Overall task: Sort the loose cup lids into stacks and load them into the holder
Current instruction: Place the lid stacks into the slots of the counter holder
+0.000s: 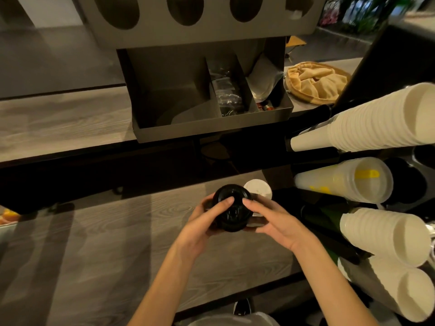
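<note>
— Anything you can read from up there?

— Nothing legible for you. The translucent plastic cup stack (pixel 346 178) on your right carries yellow printing, but it blurs into blotches, no letters.

— And the black round plastic lids (pixel 231 209) you're holding?

— There's raised moulding on top, too dark to make out. No numbers or signs anywhere else.

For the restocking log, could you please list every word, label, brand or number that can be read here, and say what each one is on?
No text can be read.
Translucent cups: yellow printed marks, too blurred to read.
Stack of black lids, held by the left hand and right hand: raised moulding on top, illegible.
Middle compartment of the holder: clear wrapped items, no legible print.
</note>
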A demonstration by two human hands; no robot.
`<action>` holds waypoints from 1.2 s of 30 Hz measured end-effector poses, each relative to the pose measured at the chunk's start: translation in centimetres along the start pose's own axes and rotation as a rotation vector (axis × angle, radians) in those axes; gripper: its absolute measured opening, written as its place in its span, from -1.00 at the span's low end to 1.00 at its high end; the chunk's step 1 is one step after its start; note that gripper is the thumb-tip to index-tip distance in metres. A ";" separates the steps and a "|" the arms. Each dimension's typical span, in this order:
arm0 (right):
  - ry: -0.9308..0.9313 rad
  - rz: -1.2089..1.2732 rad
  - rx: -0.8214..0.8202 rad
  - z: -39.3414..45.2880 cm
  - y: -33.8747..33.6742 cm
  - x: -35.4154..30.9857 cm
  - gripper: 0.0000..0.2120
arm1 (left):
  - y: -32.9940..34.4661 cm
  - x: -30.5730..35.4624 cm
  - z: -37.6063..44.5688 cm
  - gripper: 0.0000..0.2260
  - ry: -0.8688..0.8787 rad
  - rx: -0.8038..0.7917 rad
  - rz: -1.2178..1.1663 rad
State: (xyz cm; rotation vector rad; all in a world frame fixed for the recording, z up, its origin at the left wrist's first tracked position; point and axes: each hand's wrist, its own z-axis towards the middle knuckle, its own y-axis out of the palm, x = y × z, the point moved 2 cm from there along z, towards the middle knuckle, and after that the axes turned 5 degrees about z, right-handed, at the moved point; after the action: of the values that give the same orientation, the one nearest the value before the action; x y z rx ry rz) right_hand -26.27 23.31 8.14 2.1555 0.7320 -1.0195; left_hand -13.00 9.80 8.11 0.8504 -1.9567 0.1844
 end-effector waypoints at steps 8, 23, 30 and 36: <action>-0.059 0.164 0.090 0.1 3.6 -10.0 -0.59 | 0.6 10.7 -0.1 -0.42 0.235 -0.106 0.171; -0.425 0.005 -0.059 -0.5 7.5 -18.8 -0.68 | 0.0 16.2 -0.6 -0.27 0.768 0.027 0.358; -0.686 -0.277 -0.101 -1.9 9.2 -20.3 -0.64 | -0.3 18.5 -1.8 -0.23 0.824 0.027 0.484; -0.762 -0.392 -0.051 -2.3 10.1 -21.9 -0.42 | -0.5 20.4 -2.6 -0.04 0.867 -0.118 0.559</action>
State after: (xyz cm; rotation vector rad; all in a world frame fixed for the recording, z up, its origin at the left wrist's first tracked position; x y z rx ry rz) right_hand -30.00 13.93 30.16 1.4097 0.7835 -1.8450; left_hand -16.86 0.74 26.12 0.0657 -1.3014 0.6405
